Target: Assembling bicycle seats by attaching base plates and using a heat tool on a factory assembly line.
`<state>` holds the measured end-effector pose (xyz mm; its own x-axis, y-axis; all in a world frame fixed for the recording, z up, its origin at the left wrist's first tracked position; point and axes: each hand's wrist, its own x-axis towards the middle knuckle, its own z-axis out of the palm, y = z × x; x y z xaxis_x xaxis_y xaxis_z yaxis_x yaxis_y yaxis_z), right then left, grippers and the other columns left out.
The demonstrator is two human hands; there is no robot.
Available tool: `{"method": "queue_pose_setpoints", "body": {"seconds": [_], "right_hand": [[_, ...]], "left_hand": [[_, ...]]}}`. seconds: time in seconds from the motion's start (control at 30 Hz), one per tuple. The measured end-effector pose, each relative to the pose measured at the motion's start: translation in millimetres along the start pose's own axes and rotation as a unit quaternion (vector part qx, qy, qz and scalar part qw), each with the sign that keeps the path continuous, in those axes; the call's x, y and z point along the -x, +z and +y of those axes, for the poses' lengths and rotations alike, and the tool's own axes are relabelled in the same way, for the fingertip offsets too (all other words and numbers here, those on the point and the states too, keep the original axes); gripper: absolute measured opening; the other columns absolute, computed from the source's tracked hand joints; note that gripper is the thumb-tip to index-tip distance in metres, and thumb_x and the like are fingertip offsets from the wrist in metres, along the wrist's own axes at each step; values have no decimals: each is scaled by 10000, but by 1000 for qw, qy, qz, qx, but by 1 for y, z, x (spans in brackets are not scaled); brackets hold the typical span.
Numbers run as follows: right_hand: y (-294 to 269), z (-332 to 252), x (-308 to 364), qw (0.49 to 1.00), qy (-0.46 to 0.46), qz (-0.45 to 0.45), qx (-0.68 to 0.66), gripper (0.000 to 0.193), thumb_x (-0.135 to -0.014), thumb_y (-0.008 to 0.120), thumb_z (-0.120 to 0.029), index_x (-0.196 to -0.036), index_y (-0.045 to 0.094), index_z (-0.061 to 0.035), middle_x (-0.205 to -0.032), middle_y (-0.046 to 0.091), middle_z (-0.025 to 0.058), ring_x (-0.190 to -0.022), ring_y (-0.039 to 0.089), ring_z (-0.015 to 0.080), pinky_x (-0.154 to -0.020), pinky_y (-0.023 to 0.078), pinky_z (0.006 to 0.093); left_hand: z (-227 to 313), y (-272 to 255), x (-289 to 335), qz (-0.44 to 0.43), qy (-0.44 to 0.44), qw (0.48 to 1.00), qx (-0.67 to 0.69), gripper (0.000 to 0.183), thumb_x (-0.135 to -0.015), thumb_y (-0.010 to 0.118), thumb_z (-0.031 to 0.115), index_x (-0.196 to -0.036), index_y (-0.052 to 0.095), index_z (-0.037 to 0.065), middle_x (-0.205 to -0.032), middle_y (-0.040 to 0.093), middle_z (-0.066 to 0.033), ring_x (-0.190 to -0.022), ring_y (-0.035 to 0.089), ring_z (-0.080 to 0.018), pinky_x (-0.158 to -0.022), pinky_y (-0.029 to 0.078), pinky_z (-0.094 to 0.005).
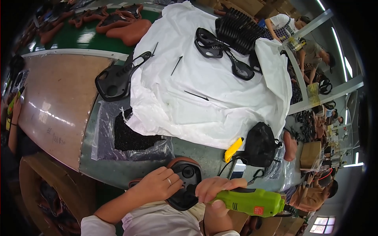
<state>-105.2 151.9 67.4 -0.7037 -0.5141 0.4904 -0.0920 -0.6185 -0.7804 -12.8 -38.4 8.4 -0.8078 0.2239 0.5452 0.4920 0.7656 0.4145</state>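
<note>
A bicycle saddle (188, 181), brown at its rim with a black underside facing up, lies at the near edge of the table in front of me. My left hand (161, 184), a ring on one finger, has its curled fingers gripping the saddle's left side. In my right hand (218, 192) is a green electric screwdriver (252, 202), held level with its front end over the right part of the saddle. My right fingers hide that tip, so I cannot tell whether it touches the saddle.
A white cloth (169, 106) bears black saddle bases (236, 65) and thin black strips (197, 95). Nearby are a plastic bag of small black pieces (136, 135), a yellow-handled tool (234, 150), a black pouch (260, 145) and scissors (256, 175). A cardboard box (31, 169) stands left; co-workers (315, 192) sit right.
</note>
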Motion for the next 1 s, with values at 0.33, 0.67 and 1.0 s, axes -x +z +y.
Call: {"method": "queue_pose_setpoints", "body": {"seconds": [0.33,0.67,1.0], "right_hand": [[18,0,-8,998,21,53,14,472,-939,769,-26,-1269,440,-94,-833,650,136,-652,652,279,-667,578,458],[22,24,-18,992,-53,37,110,468,-944,754,-31,-1253,405,-79,-791,613,127,-622,622,262,-652,556,441],[14,38,-17,989,-23,16,143,475,-932,705,80,-1264,401,-68,-878,630,139,-671,640,253,-690,576,455]], "left_hand": [[-15,-22,-4,20,-51,997,56,269,-813,851,166,-1006,705,48,-895,635,-80,-836,637,-279,-766,517,-403],[-94,-29,25,6,-277,931,-237,192,-852,789,150,-921,631,67,-919,622,-121,-889,607,-320,-779,455,-467],[-14,-27,4,65,-150,986,-45,178,-828,788,147,-818,633,62,-799,586,-151,-749,597,-359,-650,471,-503]]}}
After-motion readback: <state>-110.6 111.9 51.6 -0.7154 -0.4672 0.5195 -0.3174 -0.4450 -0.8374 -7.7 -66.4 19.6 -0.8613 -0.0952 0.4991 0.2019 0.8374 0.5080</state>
